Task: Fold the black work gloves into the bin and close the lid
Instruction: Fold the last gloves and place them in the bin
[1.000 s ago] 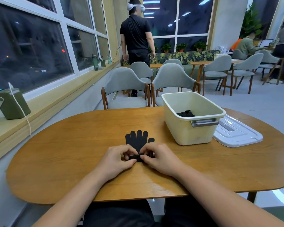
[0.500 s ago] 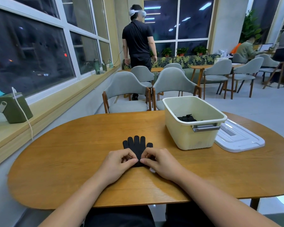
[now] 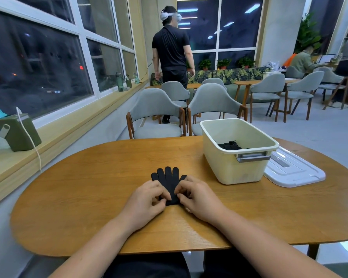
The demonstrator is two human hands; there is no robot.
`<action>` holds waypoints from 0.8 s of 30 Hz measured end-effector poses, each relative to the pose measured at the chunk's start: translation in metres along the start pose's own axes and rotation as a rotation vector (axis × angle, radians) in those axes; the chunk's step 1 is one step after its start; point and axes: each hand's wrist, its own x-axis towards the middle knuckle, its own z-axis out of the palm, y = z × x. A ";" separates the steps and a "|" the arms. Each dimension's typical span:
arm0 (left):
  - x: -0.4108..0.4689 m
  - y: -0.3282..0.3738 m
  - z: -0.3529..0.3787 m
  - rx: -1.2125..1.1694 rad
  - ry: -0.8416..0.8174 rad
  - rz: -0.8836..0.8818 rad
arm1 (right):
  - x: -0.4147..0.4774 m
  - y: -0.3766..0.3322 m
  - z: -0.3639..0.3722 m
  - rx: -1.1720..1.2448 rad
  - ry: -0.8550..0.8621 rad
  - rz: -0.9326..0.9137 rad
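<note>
While the left hand (image 3: 147, 199) and right hand (image 3: 197, 197) seemingly pinch the black glove's (image 3: 168, 180) cuff, a loose grip could spoil the fold.

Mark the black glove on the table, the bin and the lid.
black glove (image 3: 168, 182): head view, palm, just below the fingers.
bin (image 3: 236, 171): head view, near wall under the handle.
lid (image 3: 294, 172): head view, top face.

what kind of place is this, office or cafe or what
Probably a cafe-style lounge or shared workspace: several wooden tables with matching grey chairs, a leaf-print bench with potted plants under large windows, and a person at a laptop in the far corner.
</note>
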 end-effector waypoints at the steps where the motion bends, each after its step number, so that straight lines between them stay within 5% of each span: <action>1: 0.000 0.000 0.000 0.010 -0.008 0.002 | 0.000 0.000 0.000 -0.017 -0.002 -0.022; 7: 0.000 0.002 -0.001 0.001 -0.046 -0.017 | -0.003 -0.002 0.002 -0.128 0.008 -0.129; 24: 0.001 -0.003 -0.003 -0.233 -0.045 -0.214 | -0.002 -0.004 -0.001 -0.012 -0.057 -0.061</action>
